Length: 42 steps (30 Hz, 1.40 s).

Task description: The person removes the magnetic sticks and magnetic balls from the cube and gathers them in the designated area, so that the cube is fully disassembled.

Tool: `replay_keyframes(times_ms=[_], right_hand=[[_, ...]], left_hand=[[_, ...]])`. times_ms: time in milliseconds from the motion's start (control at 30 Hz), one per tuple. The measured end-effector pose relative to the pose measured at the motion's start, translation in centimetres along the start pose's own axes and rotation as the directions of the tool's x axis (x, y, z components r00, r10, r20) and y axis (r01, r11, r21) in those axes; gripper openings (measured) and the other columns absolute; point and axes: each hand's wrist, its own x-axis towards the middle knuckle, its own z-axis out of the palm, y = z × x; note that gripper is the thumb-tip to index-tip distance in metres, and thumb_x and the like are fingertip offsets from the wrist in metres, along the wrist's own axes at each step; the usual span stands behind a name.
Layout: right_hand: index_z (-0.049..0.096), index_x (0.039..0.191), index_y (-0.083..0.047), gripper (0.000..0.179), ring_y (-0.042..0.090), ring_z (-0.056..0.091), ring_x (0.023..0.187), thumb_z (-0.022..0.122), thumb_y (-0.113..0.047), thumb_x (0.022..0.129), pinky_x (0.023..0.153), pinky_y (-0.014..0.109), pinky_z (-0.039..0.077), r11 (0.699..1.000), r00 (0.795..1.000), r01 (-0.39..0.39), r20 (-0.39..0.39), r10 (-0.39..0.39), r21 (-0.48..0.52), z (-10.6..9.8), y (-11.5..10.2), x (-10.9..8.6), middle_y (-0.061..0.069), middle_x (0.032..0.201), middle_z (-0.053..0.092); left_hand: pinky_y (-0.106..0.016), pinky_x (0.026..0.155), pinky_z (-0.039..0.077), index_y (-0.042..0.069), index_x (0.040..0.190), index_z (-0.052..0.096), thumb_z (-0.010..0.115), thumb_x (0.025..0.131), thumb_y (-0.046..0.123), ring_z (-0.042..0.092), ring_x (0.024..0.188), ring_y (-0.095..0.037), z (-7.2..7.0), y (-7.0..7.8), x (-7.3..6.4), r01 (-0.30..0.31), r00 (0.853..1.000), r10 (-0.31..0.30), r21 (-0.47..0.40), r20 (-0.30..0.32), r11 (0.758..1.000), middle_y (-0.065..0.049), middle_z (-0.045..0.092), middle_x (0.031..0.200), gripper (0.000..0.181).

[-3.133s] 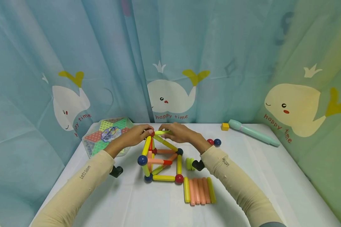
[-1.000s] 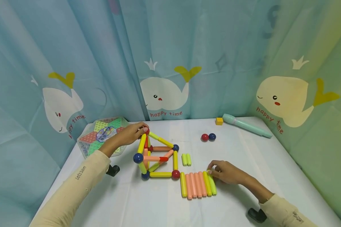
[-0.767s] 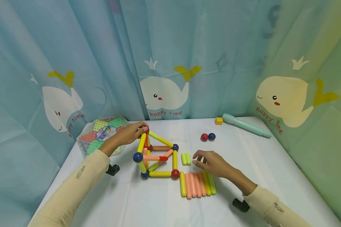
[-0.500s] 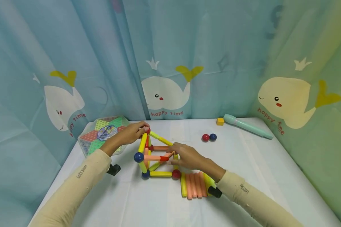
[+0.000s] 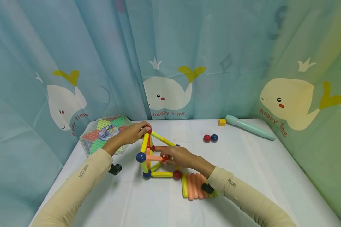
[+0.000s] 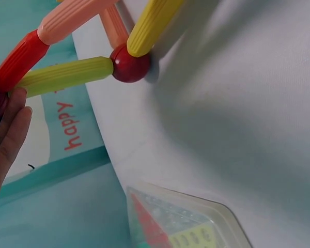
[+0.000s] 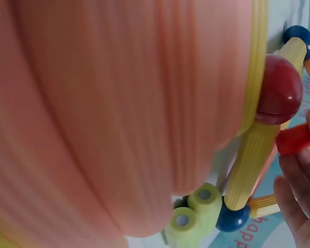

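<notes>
A frame of magnetic sticks and balls stands mid-table, with sloping yellow sticks [image 5: 144, 142] rising to a red ball [image 5: 149, 130] at its top. My left hand [image 5: 134, 132] grips that top ball; in the left wrist view, the fingers of the left hand [image 6: 8, 134] lie against it, beside a red stick [image 6: 21, 61] and a lime stick [image 6: 67, 76]. A pink stick [image 5: 154, 158] runs right from a blue ball [image 5: 140, 157]. My right hand [image 5: 180, 156] pinches the short red stick [image 7: 294, 138] at the pink stick's free end.
A row of pink and yellow sticks [image 5: 196, 186] lies in front of the right forearm. Two short lime sticks [image 7: 196, 212] stay hidden in the head view. Behind are loose red [image 5: 207, 138] and blue [image 5: 214, 137] balls, a yellow cube [image 5: 222, 122], a teal pen-shaped object [image 5: 250, 127] and a board-game box [image 5: 95, 137].
My right hand has left a lime stick at the row's right end, then moved left to the frame and taken hold of the short red stick. My left hand has stayed on the top ball.
</notes>
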Motion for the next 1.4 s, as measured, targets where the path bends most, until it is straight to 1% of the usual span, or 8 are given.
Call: replay_keyframes(times_ms=[200,333,533,600,833,933,1100,1400], right_hand=[[0.043,0.153,-0.021,0.061,0.014,0.06,0.11,0.068,-0.019,0.097,0.094,0.035,0.054,1.0,1.0,0.004,-0.018,-0.004,-0.02,-0.2,0.0,-0.4,0.003,0.146,0.057],[0.042,0.154,-0.023,0.059,0.015,0.058,0.114,0.065,-0.018,0.099,0.1,0.04,0.051,1.0,1.0,0.0,-0.019,-0.001,-0.005,-0.3,0.2,-0.6,0.003,0.147,0.056],[0.047,0.151,-0.025,0.051,0.009,0.056,0.093,0.058,-0.014,0.103,0.083,0.028,0.05,0.996,0.999,-0.019,-0.033,0.022,0.085,-0.4,0.5,-0.8,0.0,0.113,0.071],[0.05,0.149,-0.024,0.049,0.009,0.056,0.089,0.058,-0.014,0.103,0.078,0.025,0.049,0.991,0.998,-0.038,-0.038,0.043,0.13,-0.5,0.7,-0.8,-0.002,0.113,0.07],[0.054,0.142,-0.007,0.051,0.02,0.059,0.095,0.07,-0.009,0.094,0.083,0.031,0.056,0.935,0.987,-0.155,0.006,0.162,0.318,-1.4,1.1,-1.5,0.009,0.131,0.062],[0.051,0.145,-0.006,0.059,0.021,0.059,0.1,0.072,-0.005,0.09,0.088,0.035,0.056,0.913,0.984,-0.176,0.038,0.174,0.369,-1.9,1.6,-2.2,0.014,0.138,0.057],[0.051,0.145,-0.006,0.06,0.022,0.065,0.092,0.07,-0.003,0.088,0.079,0.032,0.058,0.87,0.984,-0.176,0.078,0.157,0.461,-2.9,2.9,-4.0,0.018,0.132,0.058],[0.057,0.139,-0.005,0.06,0.018,0.062,0.078,0.077,-0.032,0.088,0.067,0.028,0.054,0.906,0.963,-0.263,0.031,0.268,0.332,-3.7,6.0,-7.9,0.006,0.114,0.065]], left_hand=[[-0.037,0.091,0.057,0.008,0.128,0.057,0.044,0.109,0.027,0.062,0.094,-0.021,-0.1,0.1,0.0,0.001,1.0,-0.001,0.007,0.003,1.0,-0.01,0.065,0.112,0.03],[-0.037,0.09,0.057,0.008,0.128,0.057,0.044,0.109,0.026,0.061,0.092,-0.021,-0.1,0.1,0.0,-0.006,1.0,0.006,0.011,0.003,1.0,-0.01,0.065,0.111,0.029],[-0.034,0.084,0.056,0.007,0.126,0.057,0.044,0.109,0.024,0.059,0.087,-0.02,-0.1,0.3,-0.3,-0.019,1.0,0.019,0.024,-0.006,1.0,-0.009,0.065,0.105,0.028],[-0.033,0.083,0.056,0.007,0.126,0.057,0.044,0.109,0.024,0.059,0.086,-0.02,-0.1,0.4,-0.3,-0.019,1.0,0.019,0.022,-0.007,1.0,-0.009,0.065,0.104,0.028],[-0.03,0.08,0.054,0.007,0.126,0.057,0.044,0.109,0.025,0.057,0.083,-0.019,0.0,0.3,-0.2,-0.023,1.0,0.023,0.036,-0.006,0.999,-0.008,0.063,0.1,0.028],[-0.03,0.078,0.053,0.007,0.126,0.057,0.044,0.109,0.025,0.057,0.082,-0.019,0.0,0.2,-0.2,-0.022,1.0,0.022,0.034,-0.005,0.999,-0.008,0.063,0.098,0.028],[-0.03,0.078,0.052,0.008,0.126,0.057,0.043,0.109,0.026,0.057,0.082,-0.019,0.1,0.0,-0.1,-0.022,1.0,0.022,0.032,-0.004,0.999,-0.007,0.062,0.098,0.028],[-0.03,0.077,0.051,0.008,0.124,0.058,0.043,0.109,0.027,0.056,0.082,-0.019,0.0,0.0,-0.2,-0.03,0.999,0.03,0.025,-0.009,0.999,-0.006,0.063,0.097,0.028]])
